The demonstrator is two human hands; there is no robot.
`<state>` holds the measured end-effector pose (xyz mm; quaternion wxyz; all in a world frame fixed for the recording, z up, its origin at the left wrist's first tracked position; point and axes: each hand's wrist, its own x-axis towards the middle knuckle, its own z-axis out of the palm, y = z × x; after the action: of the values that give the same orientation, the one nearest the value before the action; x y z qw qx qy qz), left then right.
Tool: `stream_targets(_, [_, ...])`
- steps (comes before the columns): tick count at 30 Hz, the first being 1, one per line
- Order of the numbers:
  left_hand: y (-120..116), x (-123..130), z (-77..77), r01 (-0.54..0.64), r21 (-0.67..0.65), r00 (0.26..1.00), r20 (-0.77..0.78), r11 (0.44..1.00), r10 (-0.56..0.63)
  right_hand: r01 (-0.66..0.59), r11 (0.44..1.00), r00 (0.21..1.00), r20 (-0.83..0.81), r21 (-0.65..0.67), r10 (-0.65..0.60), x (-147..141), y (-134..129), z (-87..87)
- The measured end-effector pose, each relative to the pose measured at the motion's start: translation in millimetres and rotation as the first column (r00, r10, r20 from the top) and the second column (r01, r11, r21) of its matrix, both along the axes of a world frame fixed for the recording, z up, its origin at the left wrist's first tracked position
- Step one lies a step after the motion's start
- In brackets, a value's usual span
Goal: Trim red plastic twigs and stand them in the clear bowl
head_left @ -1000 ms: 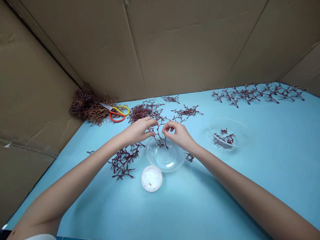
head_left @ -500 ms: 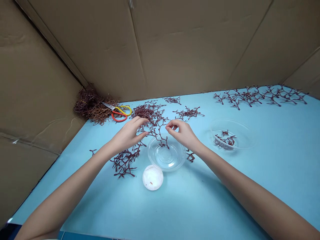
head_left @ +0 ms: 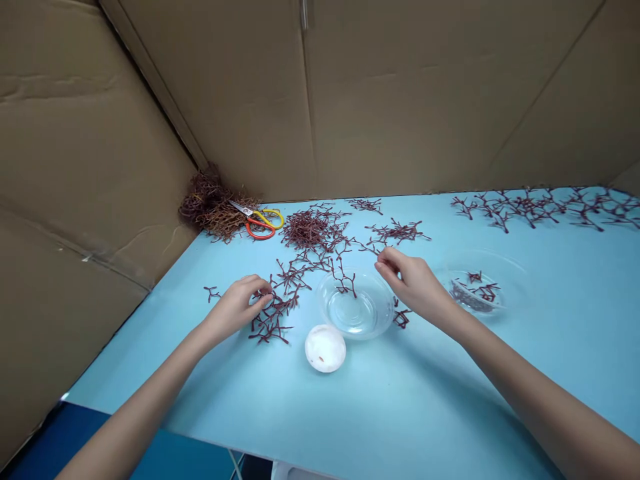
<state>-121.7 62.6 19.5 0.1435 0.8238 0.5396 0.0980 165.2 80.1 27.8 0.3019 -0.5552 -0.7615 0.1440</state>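
My left hand (head_left: 245,305) is over the left edge of a loose pile of dark red branching twigs (head_left: 273,320), its thumb and fingers curled close round a bit of twig. Beyond the clear bowl's upper right rim, my right hand (head_left: 407,270) pinches the end of a thin twig (head_left: 367,247) that points left. One forked twig (head_left: 345,280) leans over the far rim of the clear plastic bowl (head_left: 356,307). A small white dish (head_left: 325,349) with a tiny brown speck sits in front of the bowl.
Scissors (head_left: 260,225) with red and yellow handles lie by a tangled brown bundle (head_left: 217,207) at the back left. A second clear bowl (head_left: 487,290) holds twig pieces at right. More twigs (head_left: 540,207) line the back right, before the cardboard wall (head_left: 400,100).
My left hand has moved from the bowl's far left side toward me, onto the near pile, and its fingers have closed. My right hand has moved slightly right. The view has shifted left.
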Motion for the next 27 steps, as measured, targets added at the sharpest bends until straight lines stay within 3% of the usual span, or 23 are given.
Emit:
stream_targets(7, [-14.6, 6.7, -16.7, 0.020, -0.076, 0.996, -0.080, 0.997, -0.027, 0.047, 0.990, 0.996, 0.070, 0.136, -0.057, 18.8, -35.6, 4.5])
stream_targets(15, [-13.6, 11.5, -17.4, 0.008, -0.099, 0.993, -0.115, 0.995, -0.019, -0.070, 0.962, 0.997, 0.061, 0.265, 0.056, 18.9, -53.8, -5.7])
stream_targets(22, [-8.4, 19.5, -10.5, 0.087, -0.090, 0.987, -0.125, 0.992, -0.098, -0.016, 0.968, 1.000, -0.011, 0.252, 0.019, 20.4, -55.2, -14.3])
stream_targets(27, [-6.1, 24.0, -14.6, 0.067, -0.046, 0.991, -0.115, 0.997, -0.072, 0.005, 0.980, 0.998, -0.055, 0.201, 0.006, 23.2, -56.1, -16.7])
